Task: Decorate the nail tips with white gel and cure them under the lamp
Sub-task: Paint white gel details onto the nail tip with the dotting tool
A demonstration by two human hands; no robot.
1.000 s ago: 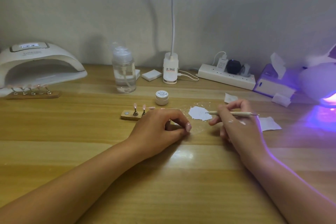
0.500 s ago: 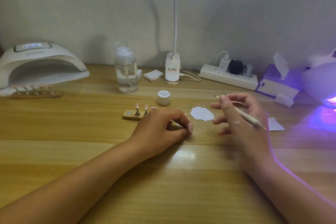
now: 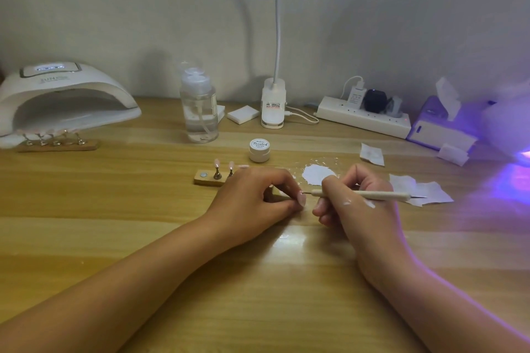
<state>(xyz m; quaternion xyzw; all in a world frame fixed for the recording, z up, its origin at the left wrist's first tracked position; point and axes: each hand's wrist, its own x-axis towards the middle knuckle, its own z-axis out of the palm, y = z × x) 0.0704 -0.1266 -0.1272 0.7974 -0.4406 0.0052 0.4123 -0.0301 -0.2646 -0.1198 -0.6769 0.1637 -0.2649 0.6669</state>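
My left hand [image 3: 252, 200] lies curled over the right end of a small wooden nail-tip stand [image 3: 204, 178], its fingertips pinching there; what they pinch is hidden. Two pink nail tips [image 3: 217, 164] stand on the uncovered left part. My right hand [image 3: 358, 209], smeared with white gel, grips a dotting pen [image 3: 381, 195] lying level, its metal point aimed left at my left fingertips. A patch of white gel [image 3: 318, 174] lies on the table just behind my hands. The closed gel jar [image 3: 259, 150] stands behind that. The white curing lamp [image 3: 63, 97] is far left.
A second stand with several nail tips [image 3: 57, 145] sits at the lamp's mouth. A pump bottle [image 3: 199, 112], desk-lamp base [image 3: 273, 106], power strip [image 3: 364, 117] and tissue box [image 3: 438, 126] line the back. Paper wipes [image 3: 424, 192] lie right, near a purple glow [image 3: 516, 180].
My right hand lifted the pen off the gel patch, turned it, and brought its point down to my left fingertips. My left hand stayed on the stand.
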